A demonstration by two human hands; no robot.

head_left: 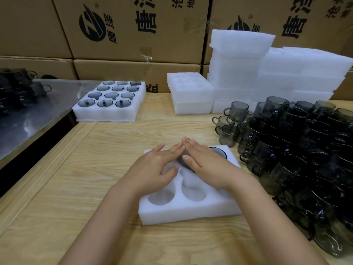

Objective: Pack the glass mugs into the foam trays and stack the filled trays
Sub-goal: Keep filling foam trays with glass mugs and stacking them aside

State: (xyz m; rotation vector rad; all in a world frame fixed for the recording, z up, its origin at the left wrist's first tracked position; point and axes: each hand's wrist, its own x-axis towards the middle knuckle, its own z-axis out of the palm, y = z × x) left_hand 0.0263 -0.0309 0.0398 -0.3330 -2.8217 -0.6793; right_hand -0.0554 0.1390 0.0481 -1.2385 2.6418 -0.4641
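A white foam tray (191, 211) with round pockets lies in front of me on the wooden table. My left hand (152, 169) and my right hand (206, 163) lie flat, fingers straight, over its far half, pressing on smoky glass mugs seated there. One mug rim (219, 152) shows beside my right hand; another mug (183, 161) shows between the hands. The two near pockets (177, 196) hold nothing. A large heap of grey glass mugs (298, 150) stands to the right. A filled foam tray (110, 100) sits at the far left.
Stacks of white foam trays (267, 73) stand at the back right, a shorter stack (191, 92) beside them. Cardboard boxes (133, 31) wall the back. A metal table (28, 115) with more mugs adjoins on the left.
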